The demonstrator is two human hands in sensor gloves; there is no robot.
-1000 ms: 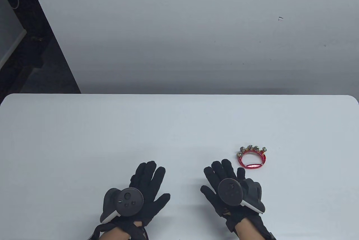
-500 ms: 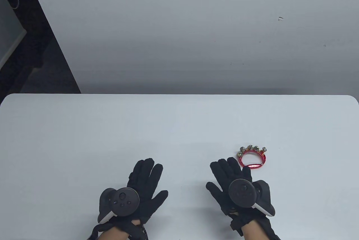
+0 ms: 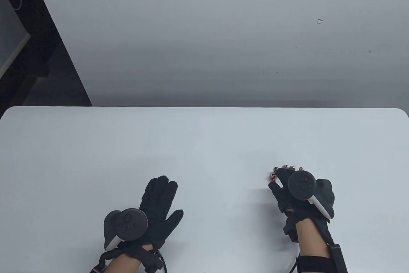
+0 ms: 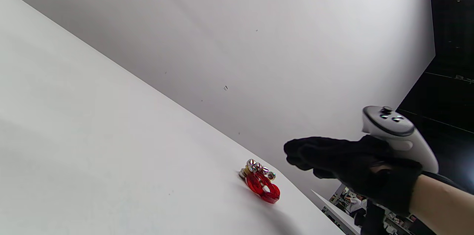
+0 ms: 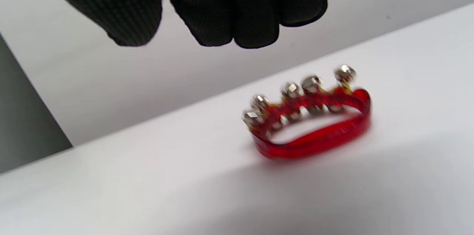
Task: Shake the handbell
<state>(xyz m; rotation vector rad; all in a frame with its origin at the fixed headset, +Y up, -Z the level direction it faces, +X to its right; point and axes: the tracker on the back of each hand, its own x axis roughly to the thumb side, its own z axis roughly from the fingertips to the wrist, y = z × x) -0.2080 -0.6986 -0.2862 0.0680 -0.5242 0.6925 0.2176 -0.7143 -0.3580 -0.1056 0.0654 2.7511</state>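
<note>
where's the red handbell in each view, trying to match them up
Table view: handbell at lower right, mostly hidden under the right hand, bells peeking out.
Left wrist view: handbell low, right of centre, on the white table.
Right wrist view: handbell right of centre, below the fingers.
Shared landmark: the silver bells.

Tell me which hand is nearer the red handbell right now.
The right. The right hand hovers directly above the red handbell, not touching it. The left hand lies flat on the table, well off to the bell's left.

Handbell (image 5: 314,123): translucent red ring, silver jingle bells. Gloves on left hand (image 3: 156,209) and right hand (image 3: 287,194): black. Table (image 3: 204,145): plain white. Tracker (image 4: 398,136): white, dark grey face.
</note>
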